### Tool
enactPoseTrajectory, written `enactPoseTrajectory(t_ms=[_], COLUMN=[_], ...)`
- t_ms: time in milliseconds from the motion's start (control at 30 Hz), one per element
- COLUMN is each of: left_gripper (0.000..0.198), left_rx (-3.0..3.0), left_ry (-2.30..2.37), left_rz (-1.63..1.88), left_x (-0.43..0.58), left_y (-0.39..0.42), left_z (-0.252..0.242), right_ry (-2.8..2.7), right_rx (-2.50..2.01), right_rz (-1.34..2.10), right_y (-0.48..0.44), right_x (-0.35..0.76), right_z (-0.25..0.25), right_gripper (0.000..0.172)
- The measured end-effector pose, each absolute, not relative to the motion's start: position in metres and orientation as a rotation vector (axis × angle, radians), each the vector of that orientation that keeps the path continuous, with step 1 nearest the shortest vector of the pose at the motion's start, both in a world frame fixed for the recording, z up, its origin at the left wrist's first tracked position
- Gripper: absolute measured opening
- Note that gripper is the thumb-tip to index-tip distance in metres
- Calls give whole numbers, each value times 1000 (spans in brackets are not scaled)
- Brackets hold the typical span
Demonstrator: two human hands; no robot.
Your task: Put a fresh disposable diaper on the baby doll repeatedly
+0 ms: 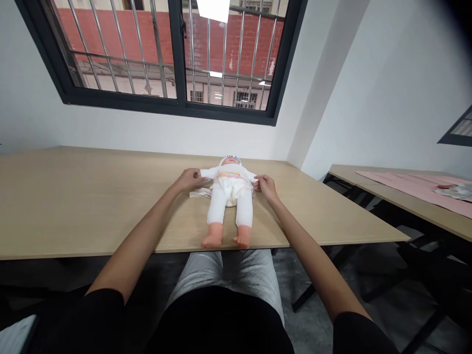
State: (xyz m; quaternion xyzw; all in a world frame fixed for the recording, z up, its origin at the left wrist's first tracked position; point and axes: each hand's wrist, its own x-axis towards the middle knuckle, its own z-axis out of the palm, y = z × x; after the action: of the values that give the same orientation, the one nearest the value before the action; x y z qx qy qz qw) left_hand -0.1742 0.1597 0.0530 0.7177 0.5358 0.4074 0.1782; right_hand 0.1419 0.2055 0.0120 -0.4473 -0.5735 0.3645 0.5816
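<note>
A baby doll (236,206) lies on its back on the wooden table, feet toward me, in white clothing and a white cap. A white diaper (231,189) with a coloured band at the waist is around its hips. My left hand (190,180) is closed at the end of the doll's sleeve on the left, the doll's hand hidden there. On the other side, my right hand (267,186) pinches the doll's other sleeve end, next to its small hand. Some white cloth (200,194) sticks out beside the doll's hip under my left hand.
The light wooden table (92,206) runs along the wall, its front edge close to my legs. A barred window (177,54) is above it. At the right, a second table (342,172) bears a pink cloth (405,186) with a white item on it.
</note>
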Motion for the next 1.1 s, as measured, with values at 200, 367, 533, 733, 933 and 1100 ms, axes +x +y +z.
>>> enactPoseTrajectory(t_ms=[200, 367, 533, 733, 933, 1100], left_gripper=[24, 15, 22, 31, 40, 42], left_rx=[1979, 1962, 1958, 2058, 1998, 2040], left_ry=[1403, 1416, 1261, 1088, 941, 970], left_rz=[433, 665, 1174, 1303, 1348, 1330], left_x=[-195, -197, -180, -155, -132, -112], left_y=[157, 158, 149, 147, 152, 161], left_z=[59, 57, 71, 72, 64, 51], right_ry=[-1324, -1325, -1353, -1448, -1653, -1652], right_rx=[-1035, -1047, -1033, -971, -883, -895], right_rz=[866, 861, 857, 680, 639, 716], right_y=[202, 201, 200, 191, 184, 183], right_x=[141, 141, 141, 131, 123, 122], right_z=[14, 15, 13, 17, 13, 11], right_gripper=[19, 19, 20, 24, 32, 40])
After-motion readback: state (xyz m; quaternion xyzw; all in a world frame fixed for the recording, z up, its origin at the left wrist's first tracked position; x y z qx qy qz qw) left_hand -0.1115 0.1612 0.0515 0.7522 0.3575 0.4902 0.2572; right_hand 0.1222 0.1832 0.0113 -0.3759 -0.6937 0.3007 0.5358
